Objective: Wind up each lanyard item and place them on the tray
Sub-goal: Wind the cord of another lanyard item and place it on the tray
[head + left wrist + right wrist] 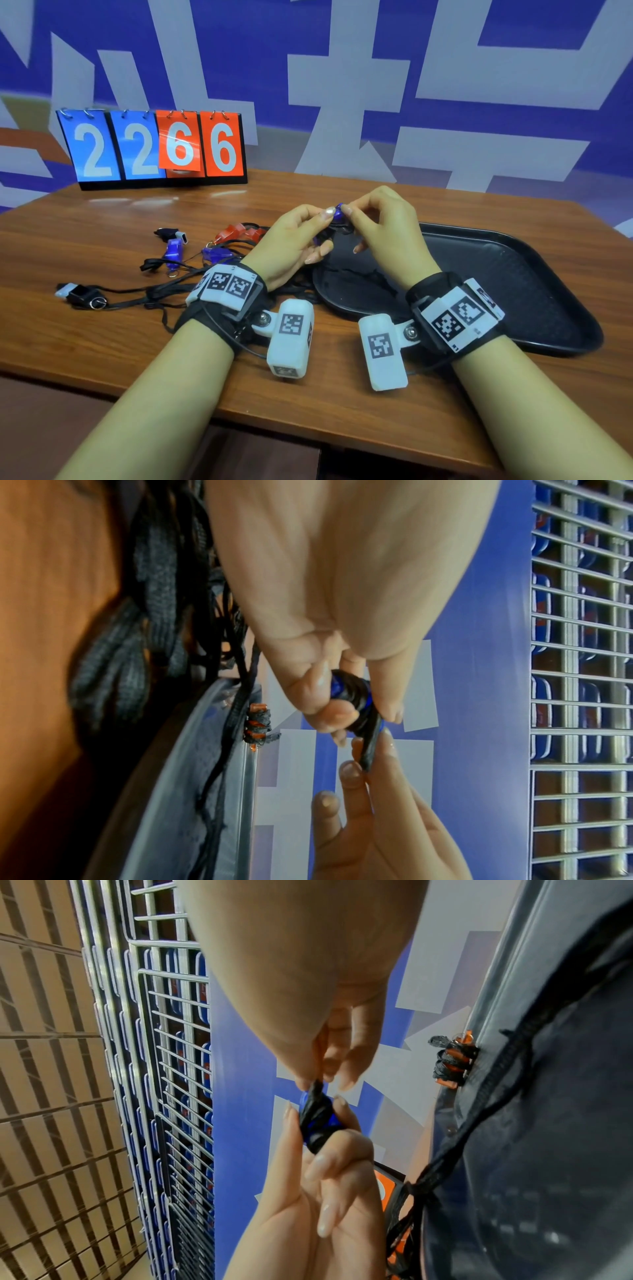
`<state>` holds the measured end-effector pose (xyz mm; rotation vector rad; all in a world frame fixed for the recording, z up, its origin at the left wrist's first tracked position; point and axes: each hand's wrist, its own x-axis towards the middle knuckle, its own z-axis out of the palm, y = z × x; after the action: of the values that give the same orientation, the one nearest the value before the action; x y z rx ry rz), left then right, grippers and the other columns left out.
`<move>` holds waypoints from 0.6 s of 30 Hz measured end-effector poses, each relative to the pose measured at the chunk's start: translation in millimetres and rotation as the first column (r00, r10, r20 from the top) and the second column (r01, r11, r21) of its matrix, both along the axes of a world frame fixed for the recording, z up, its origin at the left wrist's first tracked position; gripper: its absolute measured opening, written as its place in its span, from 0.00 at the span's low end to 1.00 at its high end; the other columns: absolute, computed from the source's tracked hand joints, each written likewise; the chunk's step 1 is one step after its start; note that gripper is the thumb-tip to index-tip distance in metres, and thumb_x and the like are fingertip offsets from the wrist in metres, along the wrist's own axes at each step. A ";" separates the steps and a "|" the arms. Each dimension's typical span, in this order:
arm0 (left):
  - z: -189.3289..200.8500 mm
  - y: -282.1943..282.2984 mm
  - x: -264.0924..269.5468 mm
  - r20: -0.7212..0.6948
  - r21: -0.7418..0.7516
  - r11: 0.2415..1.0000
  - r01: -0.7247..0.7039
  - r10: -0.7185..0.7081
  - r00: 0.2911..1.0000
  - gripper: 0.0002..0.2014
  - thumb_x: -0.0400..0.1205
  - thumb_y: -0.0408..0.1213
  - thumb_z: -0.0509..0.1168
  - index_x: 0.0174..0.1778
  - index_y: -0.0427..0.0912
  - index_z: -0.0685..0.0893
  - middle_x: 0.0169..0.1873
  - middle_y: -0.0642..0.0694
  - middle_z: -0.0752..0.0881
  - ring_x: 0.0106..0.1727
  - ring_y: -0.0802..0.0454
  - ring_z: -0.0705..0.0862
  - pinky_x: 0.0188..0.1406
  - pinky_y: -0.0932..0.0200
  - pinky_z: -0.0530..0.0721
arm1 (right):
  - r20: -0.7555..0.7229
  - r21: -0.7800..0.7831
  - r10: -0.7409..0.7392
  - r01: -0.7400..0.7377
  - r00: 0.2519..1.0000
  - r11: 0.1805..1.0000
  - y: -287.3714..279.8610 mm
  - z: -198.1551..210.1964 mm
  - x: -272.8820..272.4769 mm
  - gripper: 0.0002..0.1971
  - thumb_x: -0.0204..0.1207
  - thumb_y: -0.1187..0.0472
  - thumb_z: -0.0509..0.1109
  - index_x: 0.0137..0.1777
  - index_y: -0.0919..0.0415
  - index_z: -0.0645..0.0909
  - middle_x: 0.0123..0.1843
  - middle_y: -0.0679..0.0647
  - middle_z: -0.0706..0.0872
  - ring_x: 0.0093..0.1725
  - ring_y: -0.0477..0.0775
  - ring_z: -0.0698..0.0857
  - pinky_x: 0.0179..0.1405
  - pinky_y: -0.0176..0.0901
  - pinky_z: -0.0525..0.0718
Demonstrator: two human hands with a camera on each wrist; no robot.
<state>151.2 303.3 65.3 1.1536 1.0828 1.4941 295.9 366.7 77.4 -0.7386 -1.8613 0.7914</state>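
1. The table [102,342] fills the lower half of the head view, with a flip scoreboard [154,147] standing at upper left.
2. The black tray [513,291] sits right of centre; one wound orange item [257,725] lies at its rim, and loose cord lies across the tray's near end.
3. The tangle of unwound lanyards [171,267] lies left of centre, with blue, red and black whistle-like pieces.
4. The left hand [294,240] grips the blue item [337,214], just above centre over the tray's left end; its fingers curl round the cord-wrapped body.
5. The right hand [383,226] pinches the cord tail [371,744] between fingertips.
6. The cord looks soft, light and likely to unwind; the hard plastic body is probably the surer hold, with the tail kept taut.
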 end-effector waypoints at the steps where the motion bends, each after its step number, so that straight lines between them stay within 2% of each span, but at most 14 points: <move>1: -0.2 0.2 0.1 0.003 -0.003 1.000 0.003 -0.003 1.000 0.08 0.90 0.36 0.57 0.58 0.35 0.76 0.42 0.46 0.86 0.21 0.59 0.73 0.24 0.64 0.64 | 0.019 0.015 0.002 -0.003 1.000 1.000 0.4 0.7 0.8 0.07 0.81 0.62 0.71 0.44 0.65 0.85 0.46 0.54 0.80 0.35 0.49 0.83 0.26 0.39 0.86; 5: -0.1 0.7 0.1 0.058 0.003 1.000 0.006 -0.006 0.998 0.10 0.90 0.36 0.56 0.64 0.34 0.74 0.36 0.48 0.86 0.21 0.59 0.74 0.23 0.66 0.64 | -0.013 -0.006 0.020 -0.020 1.000 1.000 -1.8 2.6 1.4 0.06 0.81 0.63 0.72 0.42 0.61 0.85 0.46 0.54 0.80 0.36 0.47 0.83 0.25 0.38 0.85; 8: -0.2 0.3 -0.5 0.046 0.011 1.000 0.002 -0.002 0.999 0.08 0.90 0.35 0.56 0.61 0.35 0.74 0.40 0.47 0.86 0.23 0.58 0.74 0.22 0.68 0.66 | -0.009 -0.024 -0.023 0.023 1.000 0.999 -2.6 3.5 2.2 0.05 0.78 0.62 0.75 0.41 0.61 0.87 0.46 0.55 0.82 0.38 0.46 0.83 0.25 0.38 0.86; 11: 0.2 -0.8 -0.5 0.015 0.029 1.000 -0.010 0.010 1.000 0.07 0.90 0.34 0.57 0.60 0.35 0.75 0.39 0.49 0.86 0.24 0.58 0.75 0.22 0.68 0.67 | 0.011 -0.067 -0.035 0.035 0.999 0.997 -3.1 3.6 1.7 0.05 0.77 0.60 0.75 0.40 0.57 0.89 0.46 0.53 0.85 0.42 0.49 0.85 0.25 0.37 0.86; 13: -0.6 -0.2 0.2 -0.029 0.033 0.999 -0.022 0.023 0.999 0.07 0.90 0.34 0.57 0.59 0.35 0.75 0.39 0.45 0.82 0.23 0.58 0.75 0.21 0.68 0.66 | 0.017 -0.086 -0.022 0.023 1.000 0.996 -3.7 2.4 1.3 0.04 0.77 0.60 0.75 0.42 0.57 0.90 0.47 0.52 0.85 0.42 0.49 0.85 0.25 0.37 0.86; 15: -2.1 1.0 -0.6 -0.075 0.046 0.999 -0.025 0.028 0.997 0.06 0.89 0.34 0.59 0.57 0.35 0.75 0.39 0.36 0.77 0.22 0.56 0.74 0.21 0.67 0.66 | 0.023 -0.090 -0.036 0.038 0.999 0.995 -3.8 1.6 0.8 0.04 0.76 0.61 0.75 0.43 0.60 0.90 0.46 0.51 0.85 0.41 0.47 0.86 0.25 0.35 0.85; 18: -3.6 2.1 -2.7 -0.119 0.063 0.998 -0.021 0.028 0.993 0.07 0.88 0.34 0.61 0.58 0.34 0.76 0.44 0.34 0.77 0.23 0.54 0.74 0.20 0.67 0.66 | -0.024 -0.145 -0.080 0.075 0.997 0.987 -3.4 -1.6 -1.3 0.04 0.73 0.62 0.76 0.43 0.62 0.90 0.43 0.52 0.88 0.39 0.48 0.87 0.26 0.34 0.83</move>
<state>148.5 305.4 61.8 1.2911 1.1417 1.5024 294.6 363.2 75.8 -0.8803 -1.7514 0.8889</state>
